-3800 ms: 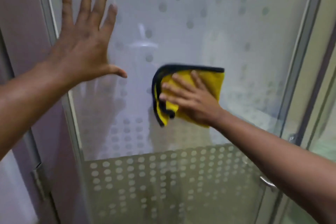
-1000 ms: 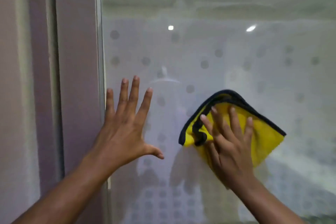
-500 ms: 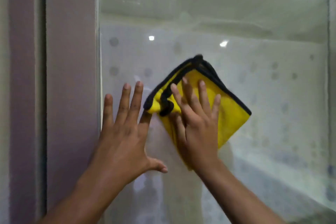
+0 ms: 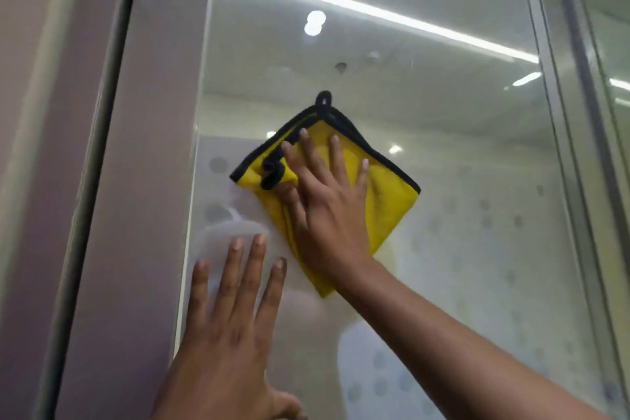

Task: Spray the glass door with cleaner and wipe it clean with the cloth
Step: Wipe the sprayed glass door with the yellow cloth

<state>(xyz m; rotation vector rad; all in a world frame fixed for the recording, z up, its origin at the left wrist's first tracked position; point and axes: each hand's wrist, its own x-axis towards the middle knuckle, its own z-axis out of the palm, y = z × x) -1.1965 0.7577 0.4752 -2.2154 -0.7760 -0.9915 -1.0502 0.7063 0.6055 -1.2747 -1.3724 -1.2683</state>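
Observation:
The glass door [image 4: 460, 147] fills the view, clear at the top and printed with frosted dots lower down. A folded yellow cloth with a black hem [image 4: 388, 191] lies flat on the upper glass. My right hand [image 4: 327, 215] presses it against the pane with straight, spread fingers. My left hand [image 4: 228, 334] rests flat on the glass below and to the left, near the door's left edge, fingers straight and spread. No spray bottle is in view.
A mauve wall or door post [image 4: 136, 181] runs along the left of the glass. A metal frame [image 4: 566, 147] borders the door on the right and top. Ceiling lights reflect in the pane.
My right hand has slid the cloth upward on the glass and my view has tilted up with it. My left hand has stayed flat on the pane, now lower relative to the cloth.

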